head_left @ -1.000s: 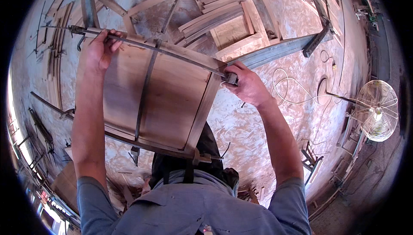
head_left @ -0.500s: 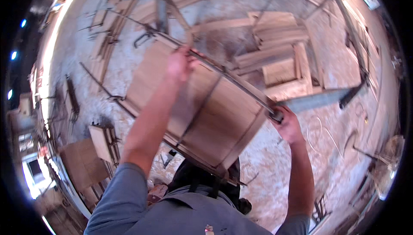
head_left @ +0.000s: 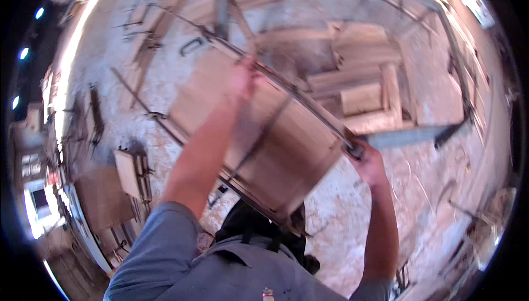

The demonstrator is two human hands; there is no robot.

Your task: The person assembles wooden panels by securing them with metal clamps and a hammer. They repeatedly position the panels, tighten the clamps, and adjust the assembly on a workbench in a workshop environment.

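A wide wooden panel (head_left: 220,91) slants in front of my body, with a darker strip crossing it. Along its far edge runs a long metal bar clamp (head_left: 297,95), and a second bar clamp (head_left: 165,125) lies along the near edge. My left hand (head_left: 246,80), blurred, is closed over the far edge with its fingers around the first clamp. At that clamp's right end, my right hand (head_left: 370,164) is wrapped about the dark end piece (head_left: 354,150); its fingertips are partly hidden.
Beyond the panel, a metal frame (head_left: 408,137) surrounds stacked boards (head_left: 363,53). More boards and clamps (head_left: 149,47) lie on the floor at far left. A clamped wooden piece (head_left: 131,174) stands at left, near a brown panel (head_left: 102,199). A fan (head_left: 490,224) is at right.
The whole view has shifted slightly, so the panel's far end and my left hand appear a little further right. Both hands keep their places on the clamp.
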